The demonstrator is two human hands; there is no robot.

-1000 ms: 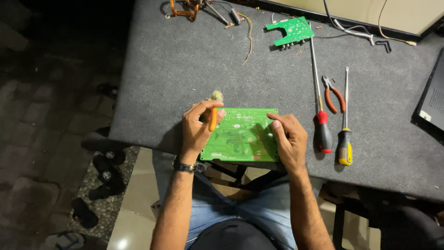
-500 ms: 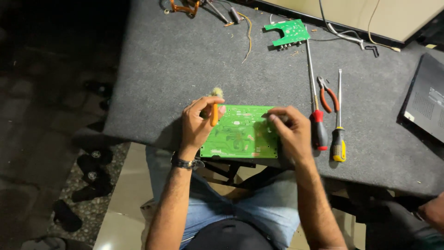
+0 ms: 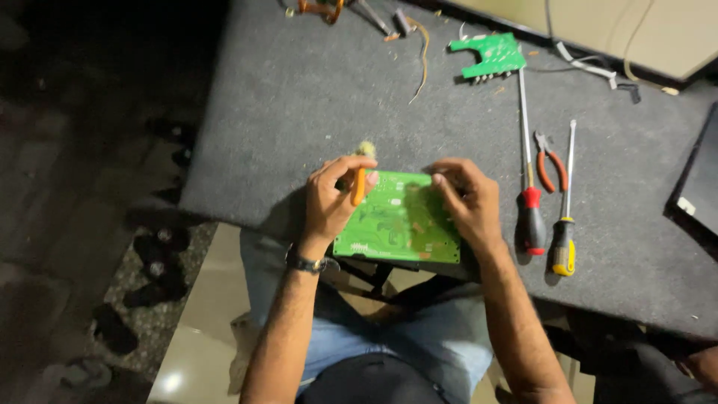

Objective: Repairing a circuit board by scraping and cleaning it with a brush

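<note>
A green circuit board lies at the near edge of a grey felt-covered table. My left hand grips a small brush with an orange handle and pale bristles at the board's left edge. My right hand rests on the board's right part, fingers curled over its top edge, holding it down.
A red-handled screwdriver, a yellow-handled screwdriver and orange-handled pliers lie right of the board. A smaller green circuit board sits at the back with loose wires. A dark device lies at the right edge.
My right hand has shifted up from the board's right side onto its top edge. My left hand still holds the brush at the board's left edge.
</note>
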